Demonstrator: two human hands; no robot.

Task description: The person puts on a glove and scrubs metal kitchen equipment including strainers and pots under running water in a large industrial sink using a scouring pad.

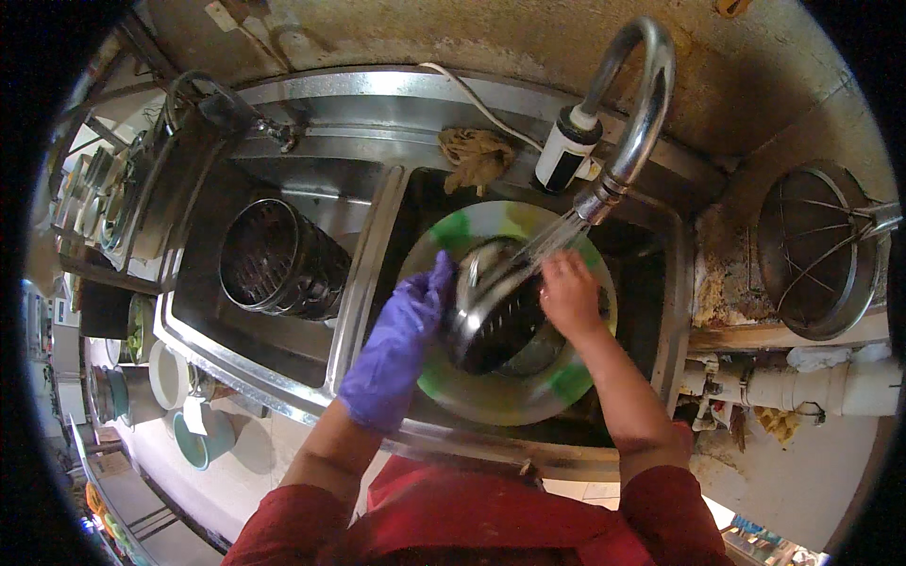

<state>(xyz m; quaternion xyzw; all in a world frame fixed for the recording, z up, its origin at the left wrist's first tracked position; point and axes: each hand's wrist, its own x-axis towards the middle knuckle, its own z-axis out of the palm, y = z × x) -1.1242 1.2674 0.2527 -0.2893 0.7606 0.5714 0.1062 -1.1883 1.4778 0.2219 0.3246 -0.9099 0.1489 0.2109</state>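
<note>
My left hand (417, 304), in a purple rubber glove, grips the left rim of a shiny perforated metal vessel (481, 318). The vessel is tilted over a large green-and-white basin (509, 410) in the right sink bowl. My bare right hand (570, 293) is at the vessel's right side; its fingertips are partly hidden by spray, so I cannot tell whether it grips. Water runs from the curved metal faucet (598, 201) onto the vessel and beside my right fingers.
A dark perforated metal cylinder (283, 258) lies in the left sink bowl. Behind the basin are a brown cloth (478, 156) and a white-and-black device (564, 152) on the faucet. A round metal strainer or pan (814, 247) hangs at right. Buckets (202, 435) stand at lower left.
</note>
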